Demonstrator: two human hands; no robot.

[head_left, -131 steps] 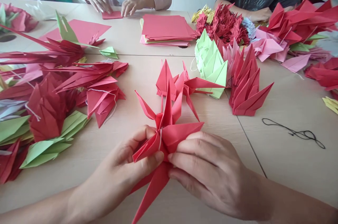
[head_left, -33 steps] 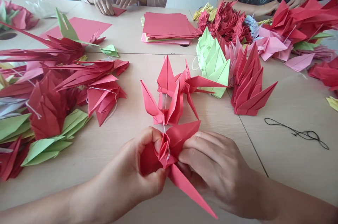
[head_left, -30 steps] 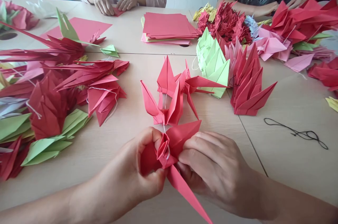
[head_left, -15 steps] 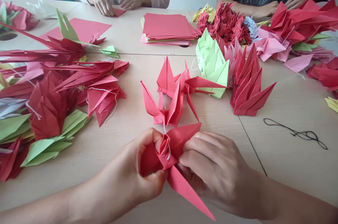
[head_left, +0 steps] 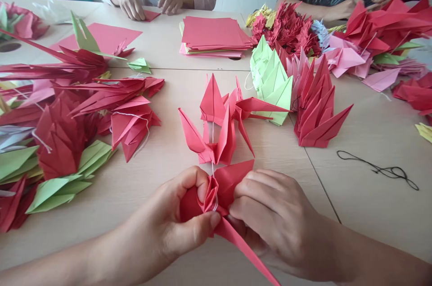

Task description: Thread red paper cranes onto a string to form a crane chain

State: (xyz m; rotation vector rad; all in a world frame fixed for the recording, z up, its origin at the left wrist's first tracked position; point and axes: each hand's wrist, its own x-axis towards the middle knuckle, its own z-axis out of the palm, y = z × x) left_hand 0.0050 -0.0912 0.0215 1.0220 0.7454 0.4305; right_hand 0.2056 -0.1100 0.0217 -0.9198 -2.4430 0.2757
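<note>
Between my two hands is a red origami crane (head_left: pixel 232 182), one long point of it reaching toward the lower right. My left hand (head_left: pixel 185 214) is closed on its left side, thumb and index finger pinching near the folded middle. My right hand (head_left: pixel 276 218) grips its right side with curled fingers; the fingertips are partly hidden behind the paper. A white string (head_left: pixel 213 167) runs from this crane to more red cranes (head_left: pixel 216 137) standing just beyond on the table.
Piled folded paper (head_left: pixel 64 137) lies at left. A green folded stack (head_left: pixel 272 83) and a red one (head_left: pixel 319 110) stand right of centre, near a black cord (head_left: pixel 388 171). Square paper sheets (head_left: pixel 216 32) lie farther back. Two people sit opposite; one person's hand (head_left: pixel 131 6) rests on red paper.
My left thumb has moved up and right over the crane's middle. The crane has tilted a little, and its long lower point has swung downward. The nearest strung crane has shifted slightly.
</note>
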